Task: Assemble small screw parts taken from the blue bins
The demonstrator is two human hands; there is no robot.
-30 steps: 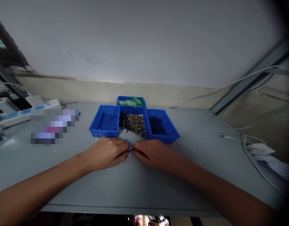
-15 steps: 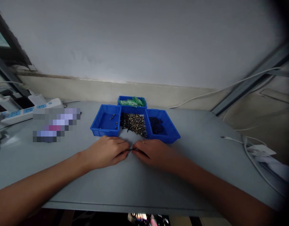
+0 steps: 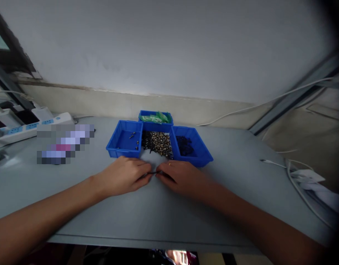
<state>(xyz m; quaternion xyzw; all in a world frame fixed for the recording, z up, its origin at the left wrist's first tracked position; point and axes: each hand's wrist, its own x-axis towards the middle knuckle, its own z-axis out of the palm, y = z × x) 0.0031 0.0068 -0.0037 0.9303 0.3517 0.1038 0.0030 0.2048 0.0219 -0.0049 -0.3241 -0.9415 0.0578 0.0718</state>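
Between my two hands, just above the grey table, is a thin dark stick-like piece (image 3: 153, 172). My left hand (image 3: 130, 174) is closed, pinching its left end between thumb and fingers. The right end sits in the pinch of my right hand (image 3: 180, 176), which is closed as well. Most of the piece is hidden by the fingertips, so its kind does not show. Right behind the hands lies a pile of small brass-coloured and black metal parts (image 3: 159, 142). A blue bin (image 3: 125, 151) with a few small metal parts stands to the left, another blue bin (image 3: 201, 151) with black pieces to the right.
A third blue bin (image 3: 156, 127) holding green plastic bags (image 3: 155, 117) stands behind the pile. At the left are a white power strip (image 3: 34, 129) with plugs and a blurred-out object (image 3: 67, 144). White cables (image 3: 296, 187) lie at the right. The wall rises behind the table.
The hands stay pinched on the thin dark piece and have barely moved. The whole view has shifted slightly, and the bright picture below the table edge differs.
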